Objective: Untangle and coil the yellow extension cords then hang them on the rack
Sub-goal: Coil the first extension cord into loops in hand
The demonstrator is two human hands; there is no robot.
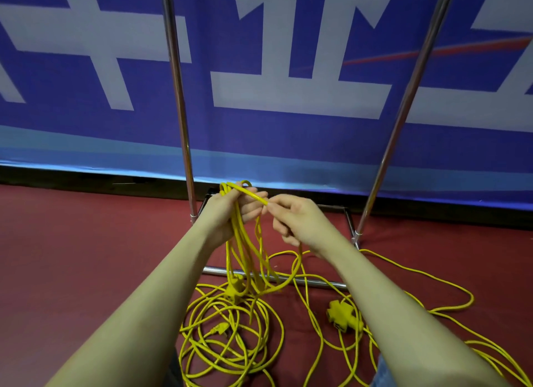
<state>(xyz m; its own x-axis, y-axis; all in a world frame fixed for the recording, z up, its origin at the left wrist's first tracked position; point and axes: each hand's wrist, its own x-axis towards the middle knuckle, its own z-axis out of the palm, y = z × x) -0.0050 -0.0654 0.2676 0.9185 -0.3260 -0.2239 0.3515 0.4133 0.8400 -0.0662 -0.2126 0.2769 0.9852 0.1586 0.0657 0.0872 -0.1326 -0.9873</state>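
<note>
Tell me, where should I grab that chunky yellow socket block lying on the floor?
Grab the socket block around its thick middle, coming down from above. It lies flat on the red floor with its top showing, and cords crowd its sides, so a pinch from above is probably easiest.

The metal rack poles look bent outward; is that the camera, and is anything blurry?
Head view: wide-angle lens splays the rack poles, which catch bright glare; the right hand is slightly motion-blurred, the left hand and looped yellow cord sharper.

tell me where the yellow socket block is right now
In the head view the socket block lies on the red floor at lower right, just beside the right forearm and in front of the rack's bottom bar.
</note>
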